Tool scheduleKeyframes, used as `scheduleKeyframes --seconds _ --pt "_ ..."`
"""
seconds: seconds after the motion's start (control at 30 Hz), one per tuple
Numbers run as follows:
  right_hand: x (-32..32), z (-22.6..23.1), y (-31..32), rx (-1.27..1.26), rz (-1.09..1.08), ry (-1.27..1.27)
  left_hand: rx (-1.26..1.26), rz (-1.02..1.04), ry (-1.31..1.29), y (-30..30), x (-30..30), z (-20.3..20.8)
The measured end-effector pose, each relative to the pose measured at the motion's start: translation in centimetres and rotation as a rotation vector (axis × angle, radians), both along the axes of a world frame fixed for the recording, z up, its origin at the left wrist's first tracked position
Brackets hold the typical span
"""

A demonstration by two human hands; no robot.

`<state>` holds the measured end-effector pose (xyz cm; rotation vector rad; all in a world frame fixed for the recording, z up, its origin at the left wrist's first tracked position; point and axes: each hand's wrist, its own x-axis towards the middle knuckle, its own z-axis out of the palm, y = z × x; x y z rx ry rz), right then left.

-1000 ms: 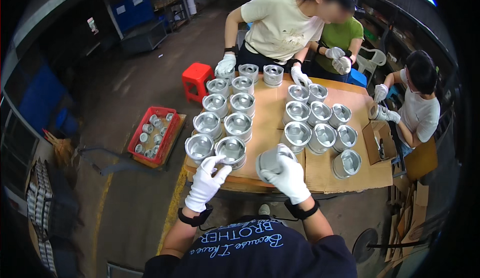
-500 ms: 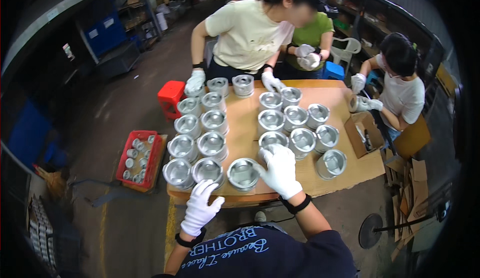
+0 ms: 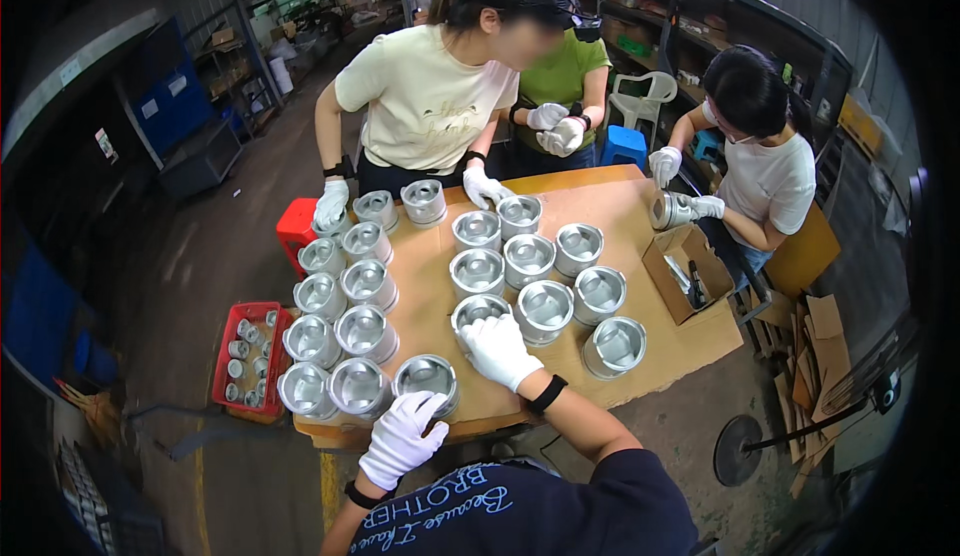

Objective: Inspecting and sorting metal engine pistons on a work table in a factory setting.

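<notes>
Silver metal pistons stand in rows on the cardboard-covered table. My left hand (image 3: 403, 440), in a white glove, has its fingers apart at the near side of a single front piston (image 3: 427, 374); whether it touches the rim I cannot tell. My right hand (image 3: 500, 350), gloved too, curls its fingers over the near rim of another piston (image 3: 481, 310), at the near left of the right-hand group. That piston stands upright on the cardboard, partly covered by the glove. Close beside it are a piston (image 3: 545, 310) and, nearer the right edge, a lone piston (image 3: 614, 347).
Across the table, a person in a cream shirt (image 3: 425, 96) has gloved hands at the far pistons. Someone in green (image 3: 550, 86) stands behind. At right, a person in white (image 3: 765, 181) holds a piston (image 3: 670, 211) near a cardboard box (image 3: 690, 271). A red crate (image 3: 245, 356) sits at left.
The view has shifted, so the table appears farther left. My left hand has moved rightward along the front pistons to the single one. My right hand stays at the same piston, its fingers more curled.
</notes>
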<state>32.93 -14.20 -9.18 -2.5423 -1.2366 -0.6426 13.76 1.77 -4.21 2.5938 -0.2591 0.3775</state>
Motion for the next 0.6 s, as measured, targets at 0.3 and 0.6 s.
scheduleKeyframes --seconds 0.3,0.6 --pt "0.2 -1.0 0.3 -0.003 -0.04 -0.166 0.068 0.146 -0.05 -1.1 1.0 -1.4" --pt "0.5 -1.1 0.5 0.035 -0.024 -0.099 0.026 0.175 0.002 -0.8 1.5 -2.3"
